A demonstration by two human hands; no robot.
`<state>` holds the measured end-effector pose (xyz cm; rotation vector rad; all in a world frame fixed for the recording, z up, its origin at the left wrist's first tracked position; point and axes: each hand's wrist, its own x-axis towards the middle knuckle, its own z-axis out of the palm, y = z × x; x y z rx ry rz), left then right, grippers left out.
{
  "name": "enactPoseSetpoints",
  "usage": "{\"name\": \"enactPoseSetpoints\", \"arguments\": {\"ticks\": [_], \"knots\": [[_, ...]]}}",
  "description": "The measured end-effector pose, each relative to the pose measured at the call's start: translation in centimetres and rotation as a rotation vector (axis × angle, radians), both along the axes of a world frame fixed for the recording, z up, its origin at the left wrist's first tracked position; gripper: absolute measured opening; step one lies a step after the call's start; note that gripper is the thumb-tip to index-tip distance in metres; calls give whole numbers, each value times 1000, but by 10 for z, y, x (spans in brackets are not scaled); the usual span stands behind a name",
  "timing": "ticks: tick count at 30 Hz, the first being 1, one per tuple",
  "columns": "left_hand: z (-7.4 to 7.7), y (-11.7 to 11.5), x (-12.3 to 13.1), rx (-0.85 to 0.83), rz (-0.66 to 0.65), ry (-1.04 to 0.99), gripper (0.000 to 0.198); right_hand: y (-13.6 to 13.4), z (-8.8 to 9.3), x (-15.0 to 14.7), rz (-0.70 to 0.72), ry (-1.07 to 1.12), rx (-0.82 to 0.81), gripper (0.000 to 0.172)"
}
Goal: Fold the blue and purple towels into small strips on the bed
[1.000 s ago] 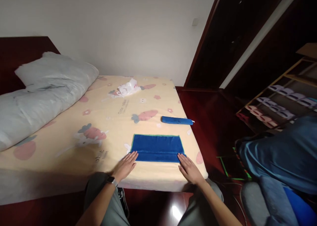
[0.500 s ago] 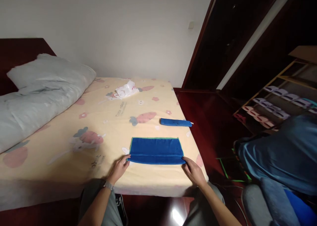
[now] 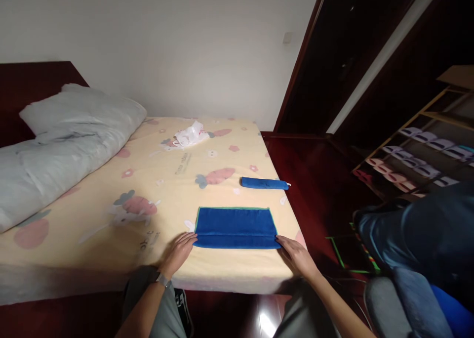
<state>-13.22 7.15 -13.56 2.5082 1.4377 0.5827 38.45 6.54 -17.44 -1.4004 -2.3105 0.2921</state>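
Note:
A blue cloth (image 3: 235, 222) with green edging lies spread on the bed near its front edge, its near strip folded over toward the far side. My left hand (image 3: 179, 251) rests on the left end of that fold, fingers stretched out and lying flat. On the right end, my right hand (image 3: 297, 254) touches the corner with its fingers extended; its thumb is mostly hidden. Beyond the cloth, a narrow folded blue cloth (image 3: 264, 183) with a small white tag lies by the bed's right edge.
The bed (image 3: 177, 199) has a yellow patterned sheet. A crumpled white plastic bag (image 3: 191, 134) lies toward the wall, and a grey quilt (image 3: 74, 140) is heaped at left. To the right stand a shoe rack (image 3: 418, 150) and something draped in dark blue fabric (image 3: 425, 229).
The folded near strip now lies flatter on the cloth. My fingers have gone from pinching its two ends to lying out along them.

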Motion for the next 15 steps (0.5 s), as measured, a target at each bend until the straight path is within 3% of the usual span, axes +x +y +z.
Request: {"name": "enactPoseSetpoints", "arguments": {"ticks": [3,8,12,15], "knots": [[5,-11,-2,-67,-35,-26,35,-9,9,8,13,0,-53,40],[-5,-20,-1,-193,91,-153,27,-19,11,4,-71,166,-234,33],[-21,-11,9,-192,228,-253,25,-9,-4,-10,-324,467,-371,38],[-30,-6,18,-182,342,-343,31,1,-9,-24,-543,524,-398,41]]}}
